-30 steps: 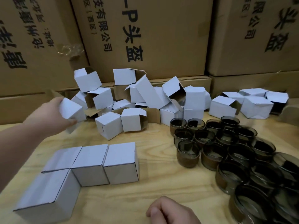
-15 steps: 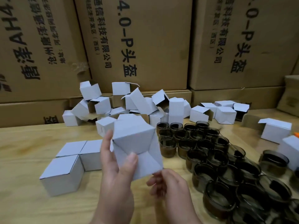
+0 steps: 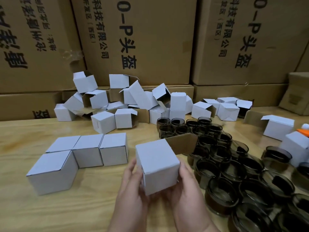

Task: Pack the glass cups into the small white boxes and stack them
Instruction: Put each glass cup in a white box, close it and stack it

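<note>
Low in the middle of the frame, both hands hold one small white box [image 3: 157, 166] above the wooden table [image 3: 70, 208]. The left hand [image 3: 132, 190] presses against the box's left face with its fingers reaching up along that side, and the right hand [image 3: 185, 186] cups the right and lower faces, so the box is clasped between the two palms. The box sits tilted, one corner edge turned toward the camera, and its brown-lined flap [image 3: 182, 144] stands open at the upper right. Whether anything is inside cannot be told from this angle.

Left of the hands, four closed white boxes [image 3: 83, 154] stand touching one another on the table in an L shape: three in a row and one nearer the camera at the left end. Behind them, across the upper middle of the frame, lies a loose pile of open white boxes [image 3: 127, 104], many tipped over with flaps out. More open boxes [image 3: 277, 126] sit at the right edge.

The dark glass cups [image 3: 222, 168] are crowded together upright on the table at the lower right, just beside the held box. Large brown cartons [image 3: 158, 39] printed with black characters fill the top of the frame.
</note>
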